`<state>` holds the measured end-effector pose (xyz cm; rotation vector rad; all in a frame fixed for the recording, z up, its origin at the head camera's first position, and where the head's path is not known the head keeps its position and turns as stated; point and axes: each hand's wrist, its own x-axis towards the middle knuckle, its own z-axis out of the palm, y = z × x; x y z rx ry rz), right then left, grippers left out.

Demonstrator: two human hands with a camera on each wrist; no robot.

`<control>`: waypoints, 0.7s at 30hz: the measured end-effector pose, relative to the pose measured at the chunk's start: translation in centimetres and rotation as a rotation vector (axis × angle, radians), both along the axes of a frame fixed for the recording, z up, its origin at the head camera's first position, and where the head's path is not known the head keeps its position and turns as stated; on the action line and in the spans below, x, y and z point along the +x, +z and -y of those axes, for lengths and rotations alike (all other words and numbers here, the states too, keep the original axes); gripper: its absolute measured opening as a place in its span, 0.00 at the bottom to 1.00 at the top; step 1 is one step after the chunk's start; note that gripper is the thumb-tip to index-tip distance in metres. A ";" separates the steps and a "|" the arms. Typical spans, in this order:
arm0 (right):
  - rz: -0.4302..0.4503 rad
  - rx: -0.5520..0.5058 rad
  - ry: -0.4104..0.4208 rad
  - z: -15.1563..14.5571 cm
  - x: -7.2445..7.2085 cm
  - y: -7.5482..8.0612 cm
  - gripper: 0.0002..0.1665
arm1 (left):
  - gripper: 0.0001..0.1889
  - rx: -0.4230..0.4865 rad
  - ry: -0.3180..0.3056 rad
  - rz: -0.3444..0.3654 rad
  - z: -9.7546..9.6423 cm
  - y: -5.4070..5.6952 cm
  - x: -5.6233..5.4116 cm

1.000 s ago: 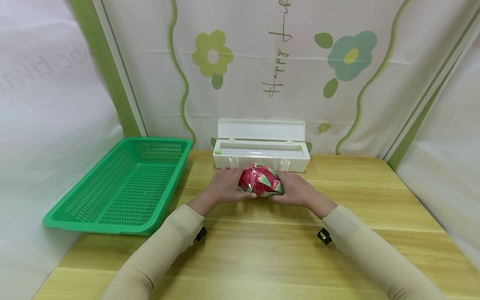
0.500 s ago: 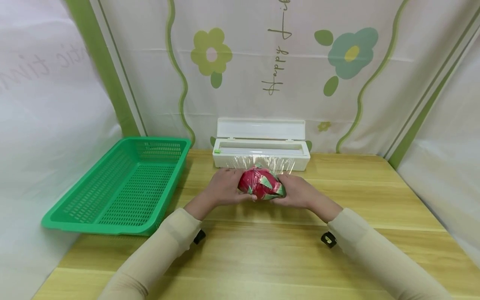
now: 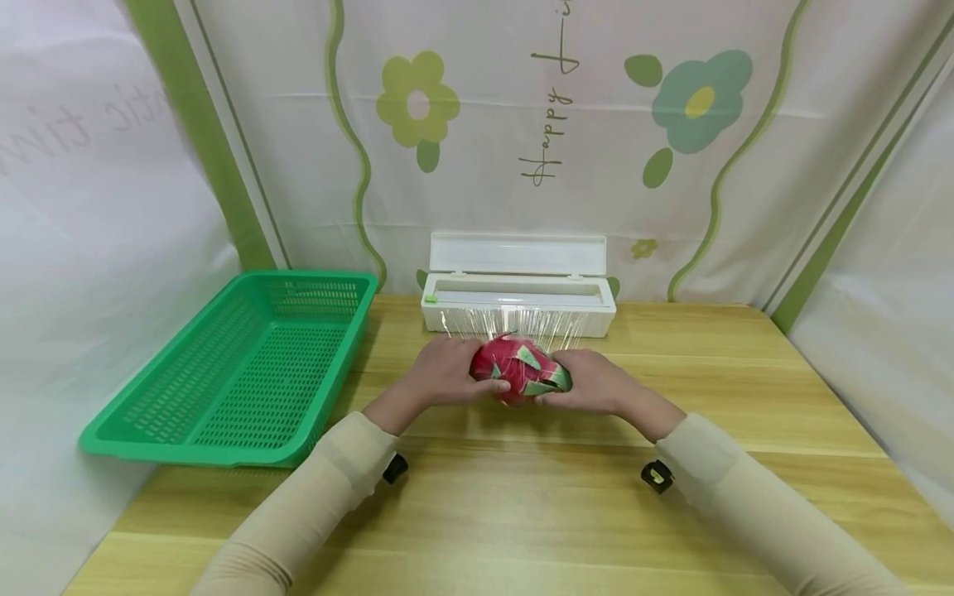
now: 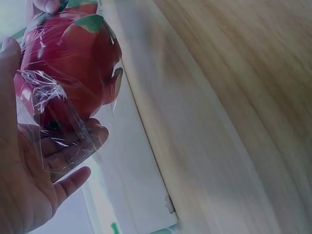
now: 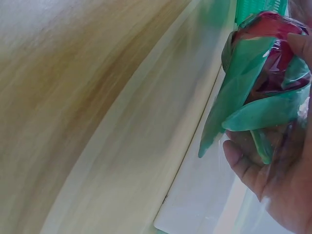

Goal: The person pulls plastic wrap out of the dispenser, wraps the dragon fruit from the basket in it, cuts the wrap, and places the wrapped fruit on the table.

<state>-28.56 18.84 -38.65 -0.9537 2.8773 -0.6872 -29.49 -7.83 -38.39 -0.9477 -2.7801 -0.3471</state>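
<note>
The left grip [image 3: 447,368] clasps the 9 o'clock end of a film-wrapped dragon fruit [image 3: 514,368], the right grip [image 3: 592,379] its 3 o'clock end, so the fruit sits between the 2. Clear film [image 3: 551,327] stretches to the white box [image 3: 596,323] at 12 o'clock. Too hard a pull could tear the film or drag the box, which no hand steadies. The forearms slant in from 8 and 4 o'clock over the surface [image 3: 522,513]; a green basket [image 3: 201,453] lies at 9.
</note>
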 end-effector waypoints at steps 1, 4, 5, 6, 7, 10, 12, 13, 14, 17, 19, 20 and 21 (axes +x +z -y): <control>0.011 -0.006 0.004 0.0 0.0 0.0 0.26 | 0.30 0.000 0.001 0.010 0.0 0.0 0.0; 0.048 -0.028 0.009 -0.1 -0.1 -0.2 0.25 | 0.28 -0.006 0.017 0.045 0.0 0.1 0.0; 0.062 -0.034 0.010 -0.2 -0.1 -0.3 0.25 | 0.28 -0.009 0.023 0.059 0.0 0.1 -0.1; 0.075 -0.038 0.009 -0.2 -0.2 -0.4 0.25 | 0.28 -0.010 0.029 0.076 0.0 0.1 -0.1; 0.085 -0.042 0.008 -0.2 -0.2 -0.5 0.25 | 0.28 -0.013 0.035 0.093 0.0 0.1 -0.1; 0.114 -0.053 0.006 -0.2 -0.4 -0.7 0.24 | 0.29 -0.005 0.051 0.145 0.1 0.0 -0.2; 0.122 -0.056 0.005 -0.2 -0.5 -0.9 0.24 | 0.29 0.008 0.061 0.179 0.1 -0.1 -0.4; 0.125 -0.056 0.008 -0.3 -0.5 -0.9 0.24 | 0.29 0.015 0.064 0.192 0.1 -0.2 -0.4; 0.129 -0.057 0.010 -0.3 -0.6 -1.0 0.25 | 0.30 0.023 0.066 0.204 0.1 -0.2 -0.5; 0.145 -0.061 0.017 -0.3 -0.7 -1.1 0.25 | 0.30 0.034 0.067 0.220 0.1 -0.3 -0.7; 0.160 -0.070 0.024 -0.3 -0.8 -1.1 0.25 | 0.30 0.038 0.065 0.219 0.1 -0.4 -0.8; 0.168 -0.072 0.024 -0.3 -0.8 -1.1 0.25 | 0.30 0.042 0.066 0.223 0.1 -0.4 -0.9; 0.175 -0.076 0.027 -0.3 -0.8 -1.1 0.25 | 0.30 0.045 0.065 0.225 0.1 -0.5 -1.0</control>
